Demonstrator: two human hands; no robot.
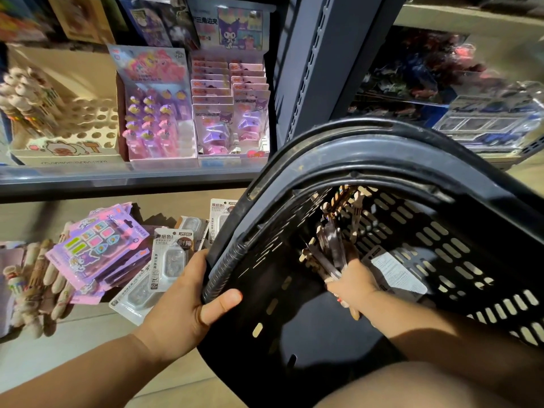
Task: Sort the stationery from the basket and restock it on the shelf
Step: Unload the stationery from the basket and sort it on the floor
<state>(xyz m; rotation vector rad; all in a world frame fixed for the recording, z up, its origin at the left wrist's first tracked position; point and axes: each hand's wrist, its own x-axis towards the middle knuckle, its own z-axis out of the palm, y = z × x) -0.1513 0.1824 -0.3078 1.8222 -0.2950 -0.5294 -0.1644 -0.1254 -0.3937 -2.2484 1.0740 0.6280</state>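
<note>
Head view: basket (pixel 368 154) tilted; its edge gripped by left hand (pixel 182 310)
Right hand (pixel 353 285): inside basket; clasping a bundle of pens (pixel 329 245)
Tip: hold basket steady; lift pens clear of rim; probably join packs (pixel 97 248) left of left hand

Black slotted basket (pixel 441 231), pink-and-purple card packs (pixel 97 248), brown-and-cream pens (pixel 329 248), grey shelf upright (pixel 318 60).

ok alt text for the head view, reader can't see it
A left hand grips the rim of a tilted black basket while the right hand, inside it, holds a bundle of pens. Pink packets lie piled below a stocked shelf.
</note>
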